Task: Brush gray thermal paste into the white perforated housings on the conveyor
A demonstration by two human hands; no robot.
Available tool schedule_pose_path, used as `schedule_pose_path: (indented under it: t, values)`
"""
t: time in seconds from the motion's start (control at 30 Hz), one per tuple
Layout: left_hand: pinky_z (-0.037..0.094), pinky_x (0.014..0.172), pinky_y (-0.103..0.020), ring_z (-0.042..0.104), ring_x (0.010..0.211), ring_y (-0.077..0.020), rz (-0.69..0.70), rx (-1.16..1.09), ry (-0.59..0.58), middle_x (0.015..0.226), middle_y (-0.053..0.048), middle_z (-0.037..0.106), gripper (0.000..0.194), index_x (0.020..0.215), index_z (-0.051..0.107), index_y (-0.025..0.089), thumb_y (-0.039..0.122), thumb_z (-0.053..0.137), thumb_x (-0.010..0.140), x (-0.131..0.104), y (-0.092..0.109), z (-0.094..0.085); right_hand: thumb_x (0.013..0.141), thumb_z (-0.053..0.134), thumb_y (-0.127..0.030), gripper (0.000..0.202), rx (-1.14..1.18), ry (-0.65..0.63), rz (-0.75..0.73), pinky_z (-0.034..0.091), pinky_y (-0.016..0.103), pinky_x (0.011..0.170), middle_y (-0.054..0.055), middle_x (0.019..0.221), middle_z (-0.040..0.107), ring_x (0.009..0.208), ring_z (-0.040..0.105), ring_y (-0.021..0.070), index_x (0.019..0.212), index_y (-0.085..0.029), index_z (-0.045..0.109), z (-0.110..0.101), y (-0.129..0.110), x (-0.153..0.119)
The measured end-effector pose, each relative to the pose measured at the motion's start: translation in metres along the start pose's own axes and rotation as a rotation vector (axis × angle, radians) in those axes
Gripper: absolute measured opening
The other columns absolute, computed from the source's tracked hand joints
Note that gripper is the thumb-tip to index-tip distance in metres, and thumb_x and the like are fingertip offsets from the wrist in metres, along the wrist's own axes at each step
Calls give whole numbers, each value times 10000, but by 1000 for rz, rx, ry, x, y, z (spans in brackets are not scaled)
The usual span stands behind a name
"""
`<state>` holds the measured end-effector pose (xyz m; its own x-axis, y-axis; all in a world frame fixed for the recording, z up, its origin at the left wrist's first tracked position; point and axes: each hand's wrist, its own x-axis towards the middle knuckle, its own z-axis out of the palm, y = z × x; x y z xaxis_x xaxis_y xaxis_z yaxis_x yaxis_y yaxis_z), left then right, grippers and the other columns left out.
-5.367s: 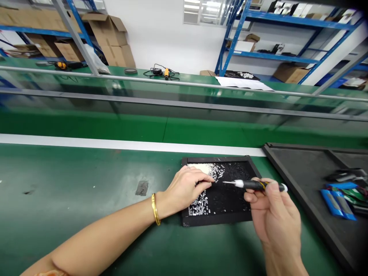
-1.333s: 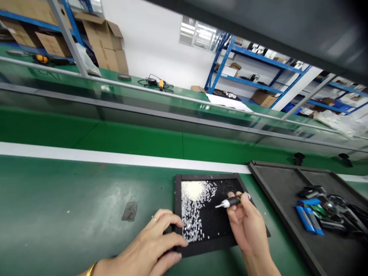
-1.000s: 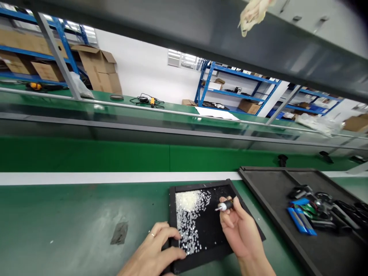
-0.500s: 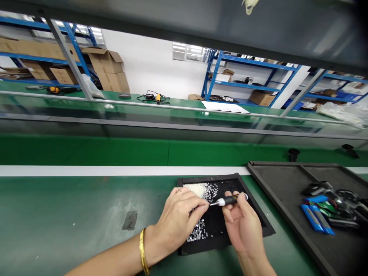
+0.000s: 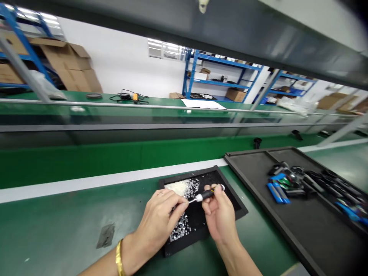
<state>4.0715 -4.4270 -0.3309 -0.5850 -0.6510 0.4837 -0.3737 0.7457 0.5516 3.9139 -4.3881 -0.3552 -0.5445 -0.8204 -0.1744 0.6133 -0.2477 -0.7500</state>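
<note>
A screwdriver (image 5: 204, 194) with a black and white handle lies in the fingers of my right hand (image 5: 220, 212), its metal shaft pointing left. My left hand (image 5: 162, 214), with a ring and a gold bracelet, is closed in a pinch at the screwdriver's tip; whatever its fingertips hold is too small to make out. Both hands are above a small black tray (image 5: 186, 242). In the tray, cream-coloured pieces (image 5: 178, 187) are heaped at the back left and small shiny pieces (image 5: 181, 227) are scattered at the front left.
To the right a large dark tray (image 5: 258, 203) holds blue cylinders (image 5: 278, 193) and black parts. A grey patch (image 5: 105, 235) marks the green table at left. Behind are a rail, a green bench with cables (image 5: 129, 96), blue shelving and cardboard boxes.
The view has turned to the right, so more of the large tray and its contents shows. Both hands keep nearly the same pose around the screwdriver over the small tray.
</note>
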Motion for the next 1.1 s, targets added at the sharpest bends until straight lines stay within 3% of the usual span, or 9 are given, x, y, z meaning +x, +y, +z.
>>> schedule_pose_path:
  t: [0.27,0.67,1.1]
  values:
    - [383,708,-273,518,719,-137,73,-52,-30,733,3,613,119,813,589,175,183,516,906,5,-7,1,743,691,-479,364,64,-18,60,274,154,389,10,792,549,557,423,65,857,-175,525,2,0,2]
    - [390,779,-288,558,746,-135,-21,-116,-20,763,15,647,110,917,650,189,237,664,819,1,-6,0,749,716,-307,238,126,16,194,333,148,399,31,794,578,543,415,60,829,-152,554,-8,2,4]
    - [396,810,-299,590,781,-136,-84,-174,-23,823,12,683,61,886,668,200,201,619,849,0,-5,-1,782,686,-314,217,122,26,176,337,147,400,32,794,569,548,420,60,829,-145,558,-9,0,3]
